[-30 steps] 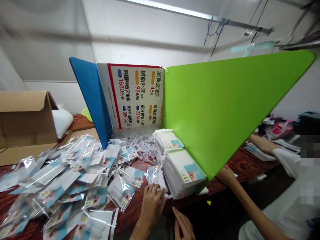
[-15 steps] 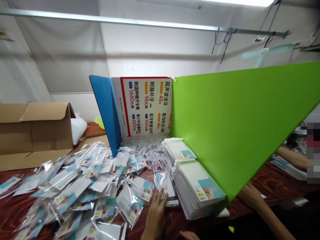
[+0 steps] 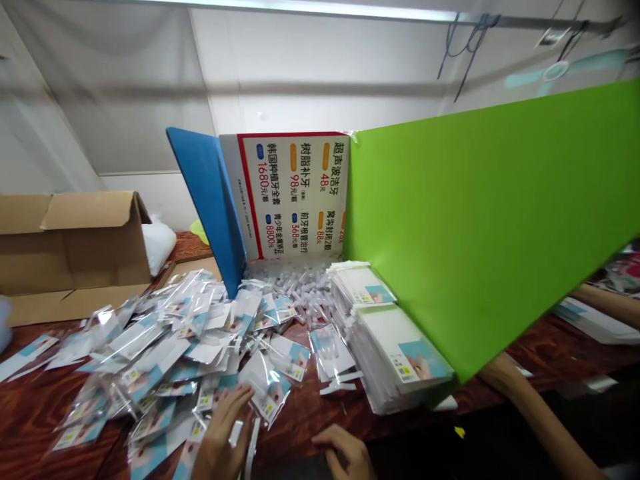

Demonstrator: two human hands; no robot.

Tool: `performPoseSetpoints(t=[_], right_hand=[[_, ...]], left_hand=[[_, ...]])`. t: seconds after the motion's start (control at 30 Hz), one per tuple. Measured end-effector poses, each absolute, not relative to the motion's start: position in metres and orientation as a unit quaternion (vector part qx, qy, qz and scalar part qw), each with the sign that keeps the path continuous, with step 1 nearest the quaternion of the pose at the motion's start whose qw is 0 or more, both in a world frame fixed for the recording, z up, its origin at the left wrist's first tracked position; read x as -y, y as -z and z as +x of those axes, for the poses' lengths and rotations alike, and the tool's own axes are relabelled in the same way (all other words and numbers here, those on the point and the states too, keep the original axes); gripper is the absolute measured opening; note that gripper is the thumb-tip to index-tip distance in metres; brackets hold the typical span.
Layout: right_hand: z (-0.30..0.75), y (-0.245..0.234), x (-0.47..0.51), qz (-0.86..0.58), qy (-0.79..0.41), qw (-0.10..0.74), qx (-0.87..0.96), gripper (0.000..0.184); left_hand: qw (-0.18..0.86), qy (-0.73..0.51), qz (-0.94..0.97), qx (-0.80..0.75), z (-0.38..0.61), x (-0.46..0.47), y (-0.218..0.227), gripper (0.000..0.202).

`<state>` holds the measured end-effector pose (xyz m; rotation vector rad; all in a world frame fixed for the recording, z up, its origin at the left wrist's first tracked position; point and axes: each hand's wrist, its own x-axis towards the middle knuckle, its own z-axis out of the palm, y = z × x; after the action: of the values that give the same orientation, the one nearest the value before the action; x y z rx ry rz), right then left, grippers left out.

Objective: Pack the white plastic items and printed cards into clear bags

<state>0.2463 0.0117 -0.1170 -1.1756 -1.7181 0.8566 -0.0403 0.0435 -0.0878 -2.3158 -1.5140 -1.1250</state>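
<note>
My left hand (image 3: pixel 223 437) reaches over the near edge of a loose pile of clear plastic packets (image 3: pixel 165 383) with white-and-blue cards inside. Its fingers are stretched out and apart, and a pale strip (image 3: pixel 253 445) lies beside it. Low at the table edge, my right hand (image 3: pixel 347 455) has loosely bent fingers with nothing visible in them. Beyond it, a separate packet (image 3: pixel 331 353) lies flat with small white strips (image 3: pixel 343 383) at its near end. To its right stands a thick stack of cards (image 3: pixel 400 353), with a second stack (image 3: pixel 361 283) behind.
A green panel (image 3: pixel 450 233), a printed price board (image 3: pixel 300 200) and a blue panel (image 3: pixel 210 207) stand upright around small clear plastic pieces (image 3: pixel 305 293). An open cardboard box (image 3: pixel 95 247) is at left. Another person's arm (image 3: pixel 535 407) reaches under the green panel.
My left hand has moved left, from the packet beside the card stack to the loose pile. My right hand has come further into view, moving left and up. The camera view has tilted down slightly.
</note>
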Motion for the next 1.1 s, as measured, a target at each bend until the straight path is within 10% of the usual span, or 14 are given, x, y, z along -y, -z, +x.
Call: performPoseSetpoints(t=[0.23,0.5,1.1], right_hand=[[0.198,0.073,-0.046,-0.476,-0.412,0.337,0.7,0.024],[0.222,0.095,0.0,-0.526,-0.442,0.048,0.726,0.015],[0.213,0.133,0.045,-0.639,-0.312,0.018,0.702,0.029]], left_hand=[[0.155,0.249,-0.793,0.534,-0.147,0.022,0.106,0.072],[0.071,0.214,-0.767,0.6,-0.152,0.043,0.133,0.081],[0.132,0.162,-0.839,0.502,-0.107,0.022,0.131,0.062]])
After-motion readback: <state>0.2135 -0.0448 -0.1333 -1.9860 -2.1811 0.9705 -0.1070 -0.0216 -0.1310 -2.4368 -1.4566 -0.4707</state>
